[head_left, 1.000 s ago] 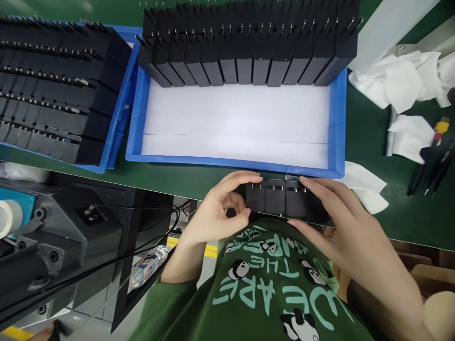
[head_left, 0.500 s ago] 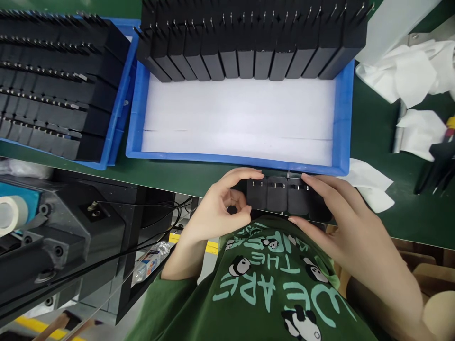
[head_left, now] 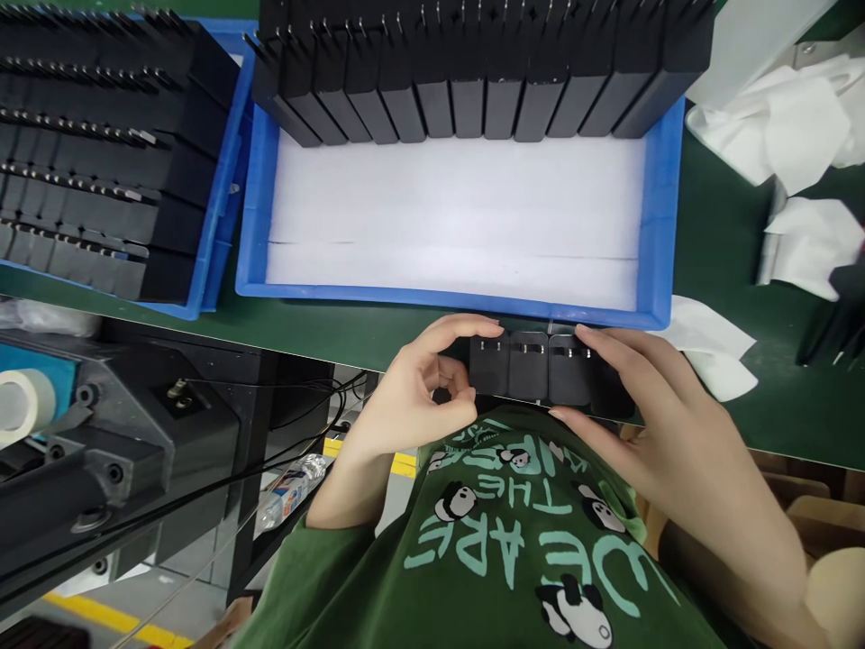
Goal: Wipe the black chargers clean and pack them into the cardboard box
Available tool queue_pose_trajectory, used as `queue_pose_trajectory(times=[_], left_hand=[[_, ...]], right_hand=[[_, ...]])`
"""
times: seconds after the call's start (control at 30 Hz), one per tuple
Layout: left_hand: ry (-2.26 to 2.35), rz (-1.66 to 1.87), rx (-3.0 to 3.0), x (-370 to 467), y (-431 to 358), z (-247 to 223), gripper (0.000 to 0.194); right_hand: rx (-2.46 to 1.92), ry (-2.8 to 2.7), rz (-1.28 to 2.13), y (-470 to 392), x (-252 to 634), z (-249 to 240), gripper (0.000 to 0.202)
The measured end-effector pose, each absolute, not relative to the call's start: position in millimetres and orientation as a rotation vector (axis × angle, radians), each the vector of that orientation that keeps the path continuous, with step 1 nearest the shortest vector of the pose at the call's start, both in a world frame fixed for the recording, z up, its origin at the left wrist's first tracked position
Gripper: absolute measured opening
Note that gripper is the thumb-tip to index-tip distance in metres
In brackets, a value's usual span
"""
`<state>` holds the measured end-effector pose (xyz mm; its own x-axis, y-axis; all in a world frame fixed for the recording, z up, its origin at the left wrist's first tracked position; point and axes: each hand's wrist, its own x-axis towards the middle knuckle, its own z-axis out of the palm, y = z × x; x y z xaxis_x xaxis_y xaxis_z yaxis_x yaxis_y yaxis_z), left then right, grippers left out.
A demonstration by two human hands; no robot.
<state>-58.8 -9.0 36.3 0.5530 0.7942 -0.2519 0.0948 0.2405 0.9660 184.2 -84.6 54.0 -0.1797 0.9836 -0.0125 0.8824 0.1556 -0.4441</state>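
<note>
A short row of black plug adapters [head_left: 533,365] sits at the near edge of the green table [head_left: 338,329], just in front of the blue tray [head_left: 659,216], prongs facing up. The left hand [head_left: 412,397] pinches the row's left end between curled forefinger and thumb, while the right hand [head_left: 649,424] clasps the right end, its fingers pressed together along the far side and thumb on the near side (one adapter is hidden beneath them). More adapters [head_left: 473,72] stand packed along the tray's far wall; a second tray [head_left: 223,207] lies to the left.
</note>
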Motion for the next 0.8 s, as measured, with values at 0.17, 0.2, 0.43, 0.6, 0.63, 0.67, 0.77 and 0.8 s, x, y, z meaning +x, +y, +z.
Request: queue_pose_trajectory(times=[0.17,0.2,0.43,0.6,0.63,0.67,0.77,0.8], left_hand=[[0.899,0.591,1.266,-59.6,-9.9,34.5,0.050],[0.897,0.591,1.266,-59.4,-10.3,34.3,0.050],[0.911,0.596,1.265,-57.6,-10.5,35.3,0.052],[0.899,0.588,1.260,-58.0,-9.3,33.5,0.051],[0.902,0.597,1.261,-58.2,-9.1,32.7,0.051],[0.899,0.604,1.263,-58.5,-9.0,32.0,0.051],[0.846,0.600,1.297,-61.2,-10.5,32.8,0.057],[0.845,0.607,1.335,-62.9,-12.1,34.3,0.061]], right_hand=[[-1.787,-2.145,0.527,-84.7,184.3,53.7,0.052],[-1.791,-2.144,0.534,-84.5,184.3,53.8,0.052],[-1.789,-2.143,0.534,-83.8,184.7,53.4,0.053],[-1.784,-2.149,0.532,-84.3,183.3,52.8,0.053],[-1.790,-2.148,0.533,-84.3,183.1,52.4,0.053],[-1.798,-2.147,0.534,-84.1,183.0,52.0,0.054],[-1.810,-2.141,0.554,-83.6,184.1,51.0,0.053],[-1.806,-2.139,0.563,-83.8,184.9,51.2,0.054]])
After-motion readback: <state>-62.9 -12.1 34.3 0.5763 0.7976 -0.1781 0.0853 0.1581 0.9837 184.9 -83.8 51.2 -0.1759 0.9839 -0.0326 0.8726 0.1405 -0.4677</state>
